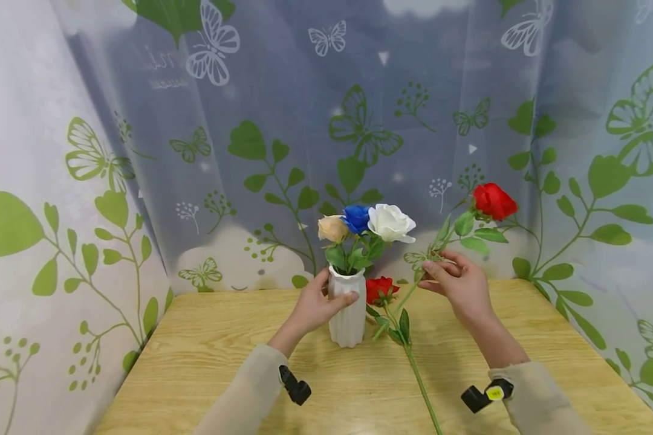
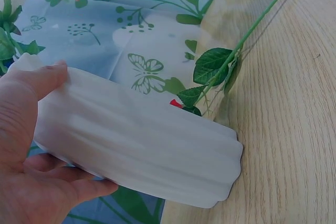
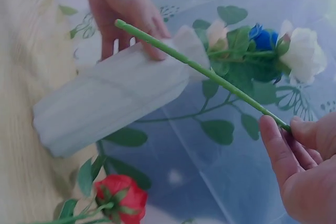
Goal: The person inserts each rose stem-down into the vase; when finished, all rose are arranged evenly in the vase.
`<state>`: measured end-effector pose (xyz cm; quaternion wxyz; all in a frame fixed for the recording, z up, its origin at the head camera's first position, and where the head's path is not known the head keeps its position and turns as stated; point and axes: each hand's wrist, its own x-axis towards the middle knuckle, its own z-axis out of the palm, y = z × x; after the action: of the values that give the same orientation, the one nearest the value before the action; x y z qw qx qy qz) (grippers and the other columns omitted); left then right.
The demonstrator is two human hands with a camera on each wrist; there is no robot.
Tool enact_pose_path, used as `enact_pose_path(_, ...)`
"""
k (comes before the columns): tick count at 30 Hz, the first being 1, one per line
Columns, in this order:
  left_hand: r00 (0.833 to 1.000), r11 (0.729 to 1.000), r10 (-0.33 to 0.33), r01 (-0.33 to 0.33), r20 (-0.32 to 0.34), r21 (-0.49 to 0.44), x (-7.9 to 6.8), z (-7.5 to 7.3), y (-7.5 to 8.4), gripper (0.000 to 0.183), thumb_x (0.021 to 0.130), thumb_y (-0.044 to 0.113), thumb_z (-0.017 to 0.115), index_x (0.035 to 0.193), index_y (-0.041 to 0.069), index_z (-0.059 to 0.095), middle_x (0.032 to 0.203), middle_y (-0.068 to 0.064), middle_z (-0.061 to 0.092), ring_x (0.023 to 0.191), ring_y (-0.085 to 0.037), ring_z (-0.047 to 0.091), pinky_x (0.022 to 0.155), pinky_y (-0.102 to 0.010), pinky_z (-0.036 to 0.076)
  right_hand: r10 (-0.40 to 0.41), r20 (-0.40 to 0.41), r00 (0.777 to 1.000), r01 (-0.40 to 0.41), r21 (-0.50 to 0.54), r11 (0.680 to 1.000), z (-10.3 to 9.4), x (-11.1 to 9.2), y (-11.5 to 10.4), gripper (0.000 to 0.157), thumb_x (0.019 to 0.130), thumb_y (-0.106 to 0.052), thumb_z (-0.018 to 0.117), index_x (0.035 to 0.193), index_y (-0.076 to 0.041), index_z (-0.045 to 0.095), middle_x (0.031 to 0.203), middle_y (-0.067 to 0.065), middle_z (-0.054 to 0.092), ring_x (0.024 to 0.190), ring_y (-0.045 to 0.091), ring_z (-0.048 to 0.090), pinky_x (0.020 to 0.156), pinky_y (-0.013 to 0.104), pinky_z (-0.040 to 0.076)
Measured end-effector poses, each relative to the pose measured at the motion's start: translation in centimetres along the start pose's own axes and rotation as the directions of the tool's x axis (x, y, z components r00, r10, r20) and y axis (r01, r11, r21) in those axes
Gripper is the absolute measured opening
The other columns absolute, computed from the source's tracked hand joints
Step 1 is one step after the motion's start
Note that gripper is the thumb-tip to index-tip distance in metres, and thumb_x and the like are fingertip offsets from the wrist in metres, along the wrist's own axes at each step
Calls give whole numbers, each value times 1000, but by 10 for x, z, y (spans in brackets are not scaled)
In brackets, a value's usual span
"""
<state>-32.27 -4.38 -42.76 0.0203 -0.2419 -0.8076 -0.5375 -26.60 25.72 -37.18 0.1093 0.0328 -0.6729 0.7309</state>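
A white fluted vase [image 1: 347, 320] stands on the table, gripped near its neck by my left hand [image 1: 317, 307]. In it are a peach rose [image 1: 332, 228], a blue rose [image 1: 356, 219] and a white rose [image 1: 391, 223]. My right hand [image 1: 464, 286] pinches the stem of a red rose [image 1: 494, 202] to the right of the vase. That rose's green stem [image 3: 210, 74] slants down toward the vase, its bare end showing in the right wrist view. A second red rose [image 1: 381, 290] lies on the table beside the vase, its stem running toward the front edge.
The wooden table [image 1: 196, 362] has a light grain. Behind and at both sides hangs a curtain [image 1: 283, 90] printed with butterflies and leaves. Each sleeve carries a small black wrist camera [image 1: 295, 386].
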Motion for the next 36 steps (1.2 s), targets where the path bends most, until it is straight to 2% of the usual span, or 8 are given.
enact_pose_path(4,1000,1000,1,-1,1,2,-1,0,-1,74,96,39,78,159,17,46,149,-9,60,132,-36,62,108,-58,54,-21,-28,999,23,42,999,7,1,-8,79,103,-13,69,164,7,22,97,-13,75,91,6,74,82,28,65)
enact_pose_path(7,1000,1000,0,0,0,2,-1,0,-2,73,96,40,79,158,17,47,148,-10,61,131,-36,63,107,-57,55,-39,-58,998,43,82,996,13,3,-13,73,103,-11,69,160,9,28,96,-11,74,90,7,75,81,28,65)
enact_pose_path(11,1000,1000,2,-2,2,3,-1,1,-2,72,96,38,78,157,16,47,146,-11,62,130,-36,64,103,-55,57,-69,-94,993,84,158,984,20,8,-19,46,101,-6,69,139,6,45,89,-5,71,87,10,77,80,30,66)
enact_pose_path(14,1000,1000,5,-5,4,5,-1,1,-2,70,96,37,78,156,16,48,144,-11,63,128,-36,65,101,-54,59,-90,-115,989,112,205,972,26,12,-23,28,101,-4,69,118,-1,48,84,-3,69,84,13,77,79,32,66)
enact_pose_path(16,1000,1000,8,-8,4,4,-1,1,-2,69,97,37,78,156,16,48,143,-11,63,127,-35,65,101,-53,59,-97,-132,987,126,239,963,30,14,-26,24,100,-3,69,110,-3,47,82,-2,68,83,14,76,79,33,66)
enact_pose_path(20,1000,1000,3,-3,4,4,-1,0,-1,72,96,37,78,157,17,47,146,-10,62,129,-36,64,104,-55,57,-103,-177,979,150,274,950,39,17,-33,23,101,-2,68,104,-5,45,82,-1,66,84,15,75,81,33,66)
enact_pose_path(28,1000,1000,-5,5,5,-3,-2,0,0,75,97,38,78,160,17,44,150,-10,60,133,-37,62,106,-57,55,-166,-246,955,227,246,942,52,22,-40,18,102,-2,64,103,-5,46,86,-1,69,82,13,75,80,31,66)
enact_pose_path(36,1000,1000,0,0,4,-1,-1,0,2,74,97,38,78,159,16,45,147,-11,62,129,-37,64,103,-55,57,-225,-180,958,253,149,956,57,25,-36,18,101,0,68,98,-5,51,84,-2,71,79,14,75,79,37,67)
